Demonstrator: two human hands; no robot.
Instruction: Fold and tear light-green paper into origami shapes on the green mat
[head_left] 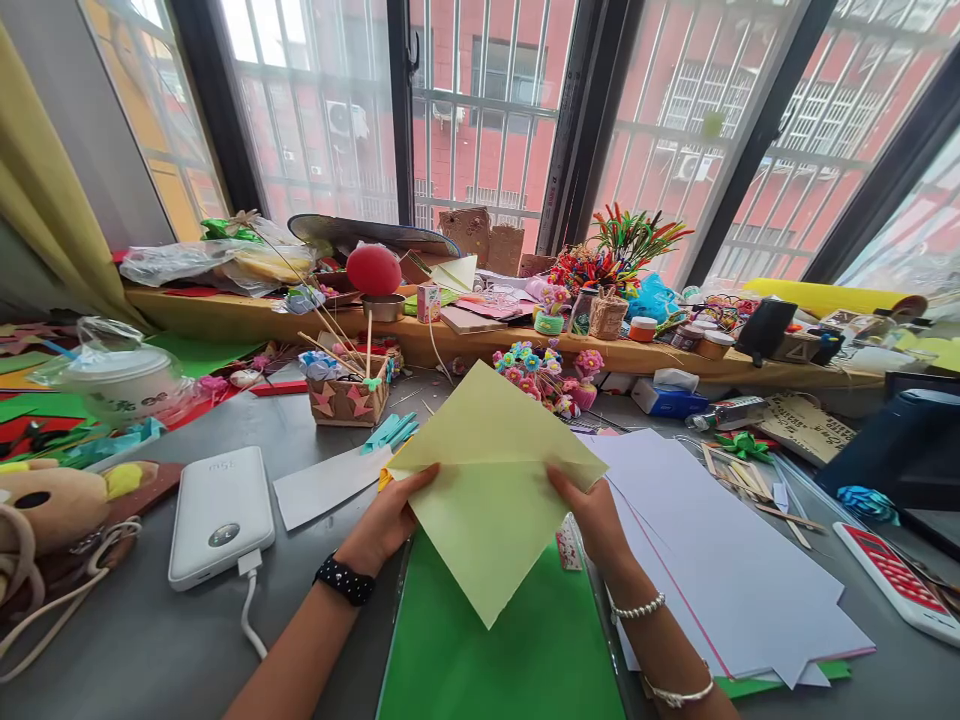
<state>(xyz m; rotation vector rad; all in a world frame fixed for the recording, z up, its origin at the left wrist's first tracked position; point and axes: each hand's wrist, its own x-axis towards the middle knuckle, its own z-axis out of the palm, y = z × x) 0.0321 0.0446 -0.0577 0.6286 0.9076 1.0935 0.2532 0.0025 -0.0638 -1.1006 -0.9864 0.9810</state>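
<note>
Head view: left hand [391,522] and right hand [598,520] pinch pale-green paper [486,510] near opposite corners, over the green mat [499,665]'s far edge; crosswise crease done, no fold closed.

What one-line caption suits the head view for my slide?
Both hands hold a creased pale-green paper near its side corners over a green sheet, before a cluttered windowsill.

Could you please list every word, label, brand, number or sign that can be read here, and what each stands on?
"15W", apparently, upside down: white rectangular power bank.
Too small or blurred to read: dark lettering on the tan rectangular card.
Likewise: print on the white-lidded round plastic tub.
Likewise: key markings on the red-and-white plastic calculator.
</note>
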